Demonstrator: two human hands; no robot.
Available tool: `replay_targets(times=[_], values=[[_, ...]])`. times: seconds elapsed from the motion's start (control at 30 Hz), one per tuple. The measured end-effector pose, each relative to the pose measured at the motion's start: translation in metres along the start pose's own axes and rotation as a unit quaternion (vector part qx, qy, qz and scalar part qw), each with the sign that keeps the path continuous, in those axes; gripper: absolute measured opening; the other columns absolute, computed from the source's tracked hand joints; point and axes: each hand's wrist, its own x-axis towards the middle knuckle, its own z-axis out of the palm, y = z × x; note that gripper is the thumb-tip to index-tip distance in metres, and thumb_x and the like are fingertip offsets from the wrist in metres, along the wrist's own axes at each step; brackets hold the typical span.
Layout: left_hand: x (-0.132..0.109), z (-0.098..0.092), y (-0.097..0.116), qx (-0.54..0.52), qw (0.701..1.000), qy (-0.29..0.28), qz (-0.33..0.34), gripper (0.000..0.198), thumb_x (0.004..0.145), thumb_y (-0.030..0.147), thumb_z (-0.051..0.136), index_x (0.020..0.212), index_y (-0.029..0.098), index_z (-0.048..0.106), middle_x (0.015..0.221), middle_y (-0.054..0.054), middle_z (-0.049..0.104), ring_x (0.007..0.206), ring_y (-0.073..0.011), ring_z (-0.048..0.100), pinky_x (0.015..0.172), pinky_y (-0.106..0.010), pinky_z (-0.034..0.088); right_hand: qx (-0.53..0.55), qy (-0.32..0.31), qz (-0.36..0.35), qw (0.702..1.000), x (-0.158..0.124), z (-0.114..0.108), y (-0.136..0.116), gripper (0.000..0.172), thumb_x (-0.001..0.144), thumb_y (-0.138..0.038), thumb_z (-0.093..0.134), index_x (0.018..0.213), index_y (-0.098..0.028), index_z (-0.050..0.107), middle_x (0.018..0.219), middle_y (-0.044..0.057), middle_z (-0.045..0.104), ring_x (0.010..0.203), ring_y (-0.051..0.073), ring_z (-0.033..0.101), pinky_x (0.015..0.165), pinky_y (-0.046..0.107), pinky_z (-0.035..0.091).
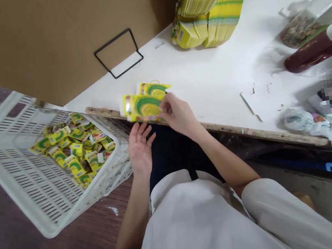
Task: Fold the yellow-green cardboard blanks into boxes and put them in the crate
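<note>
My right hand (177, 113) pinches the right end of a yellow and green printed card (144, 106) at the table's front edge. Behind that card, partly covered by it, lies another yellow and green card (152, 88) on the white tabletop. My left hand (140, 148) is just below the table edge, palm up with its fingers spread, and holds nothing. It is close beneath the held card but apart from it. Whether the card is flat or folded into a packet I cannot tell.
At my left a white plastic crate (20, 171) holds many small yellow-green packets (75, 165). A large cardboard box (56, 41) stands behind, near a black wire frame (118, 53). Stacked yellow cards (221, 16) are at the back. A maroon cup (308, 53) and a jar (300, 29) stand right.
</note>
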Motion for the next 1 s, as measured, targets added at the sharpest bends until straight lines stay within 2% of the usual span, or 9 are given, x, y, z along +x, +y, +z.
replay_targets(times=[0.1, 0.17, 0.27, 0.37, 0.43, 0.53, 0.7, 0.9, 1.0], values=[[0.002, 0.014, 0.01, 0.007, 0.998, 0.024, 0.057, 0.064, 0.076, 0.073, 0.064, 0.122, 0.029, 0.063, 0.131, -0.009, 0.065, 0.127, -0.0286, 0.058, 0.106, -0.044, 0.051, 0.094, -0.119, -0.028, 0.988, -0.024, 0.006, -0.02, 0.019, 0.081, -0.013, 0.065, 0.082, -0.022, 0.048, 0.077, -0.002, 0.058, 0.069, 0.015, 0.057, 0.067, 0.027, 0.045], [0.002, 0.022, 0.015, 0.061, 0.993, 0.05, 0.087, 0.062, 0.085, 0.074, 0.051, 0.123, 0.027, 0.062, 0.126, -0.01, 0.067, 0.127, -0.0296, 0.059, 0.106, -0.045, 0.052, 0.118, -0.147, -0.02, 0.982, -0.036, 0.011, -0.03, 0.023, 0.08, -0.013, 0.068, 0.079, -0.022, 0.047, 0.075, -0.003, 0.058, 0.068, 0.014, 0.057, 0.065, 0.025, 0.044], [-0.004, 0.029, 0.016, 0.16, 0.971, 0.1, 0.147, 0.059, 0.093, 0.07, 0.039, 0.126, 0.025, 0.06, 0.118, -0.01, 0.07, 0.12, -0.0296, 0.063, 0.097, -0.045, 0.057, 0.068, -0.109, -0.015, 0.992, -0.045, 0.014, -0.039, 0.023, 0.082, -0.013, 0.066, 0.079, -0.022, 0.046, 0.078, -0.001, 0.058, 0.07, 0.015, 0.056, 0.064, 0.025, 0.041], [-0.01, 0.031, 0.01, 0.207, 0.957, 0.102, 0.174, 0.056, 0.094, 0.067, 0.043, 0.127, 0.025, 0.06, 0.116, -0.01, 0.07, 0.119, -0.0294, 0.064, 0.095, -0.043, 0.057, 0.004, -0.073, -0.035, 0.997, -0.049, 0.013, -0.042, 0.019, 0.083, -0.008, 0.059, 0.078, -0.021, 0.047, 0.08, 0.002, 0.057, 0.071, 0.017, 0.054, 0.064, 0.027, 0.039], [-0.01, 0.031, 0.006, 0.185, 0.962, 0.104, 0.173, 0.052, 0.095, 0.064, 0.046, 0.128, 0.026, 0.058, 0.119, -0.009, 0.069, 0.12, -0.0289, 0.064, 0.098, -0.043, 0.056, 0.035, -0.075, -0.034, 0.996, -0.051, 0.011, -0.041, 0.019, 0.083, -0.008, 0.059, 0.077, -0.021, 0.047, 0.078, 0.001, 0.056, 0.069, 0.016, 0.053, 0.063, 0.026, 0.04], [-0.005, 0.032, 0.005, 0.131, 0.973, 0.109, 0.158, 0.052, 0.092, 0.066, 0.05, 0.127, 0.029, 0.058, 0.122, -0.008, 0.068, 0.12, -0.0285, 0.063, 0.099, -0.044, 0.055, 0.175, -0.1, -0.018, 0.979, -0.05, 0.008, -0.034, 0.015, 0.085, -0.017, 0.064, 0.082, -0.021, 0.05, 0.079, -0.001, 0.056, 0.07, 0.014, 0.054, 0.066, 0.025, 0.045], [0.004, 0.037, 0.014, -0.012, 0.986, 0.108, 0.124, 0.045, 0.085, 0.067, 0.062, 0.104, 0.026, 0.066, 0.097, -0.005, 0.069, 0.101, -0.0244, 0.068, 0.091, -0.039, 0.056, 0.303, -0.135, 0.006, 0.943, -0.049, 0.011, -0.025, 0.027, 0.085, -0.038, 0.071, 0.094, -0.02, 0.053, 0.089, 0.001, 0.058, 0.075, 0.013, 0.056, 0.071, 0.027, 0.05], [0.012, 0.037, 0.017, -0.13, 0.977, 0.145, 0.087, 0.066, 0.074, 0.087, 0.052, 0.078, 0.021, 0.057, 0.065, 0.002, 0.049, 0.056, -0.0121, 0.051, 0.059, -0.026, 0.051, 0.279, -0.196, 0.01, 0.94, -0.061, 0.028, -0.028, 0.044, 0.078, -0.047, 0.078, 0.1, -0.021, 0.051, 0.09, 0.0, 0.055, 0.074, 0.013, 0.051, 0.067, 0.026, 0.044], [0.01, 0.033, 0.014, -0.105, 0.984, 0.134, 0.06, 0.072, 0.07, 0.092, 0.048, 0.077, 0.021, 0.057, 0.067, 0.001, 0.051, 0.057, -0.0125, 0.052, 0.056, -0.025, 0.049, 0.263, -0.165, 0.05, 0.949, -0.06, 0.029, -0.025, 0.048, 0.075, -0.05, 0.08, 0.098, -0.021, 0.051, 0.086, -0.002, 0.054, 0.071, 0.013, 0.049, 0.065, 0.025, 0.042]])
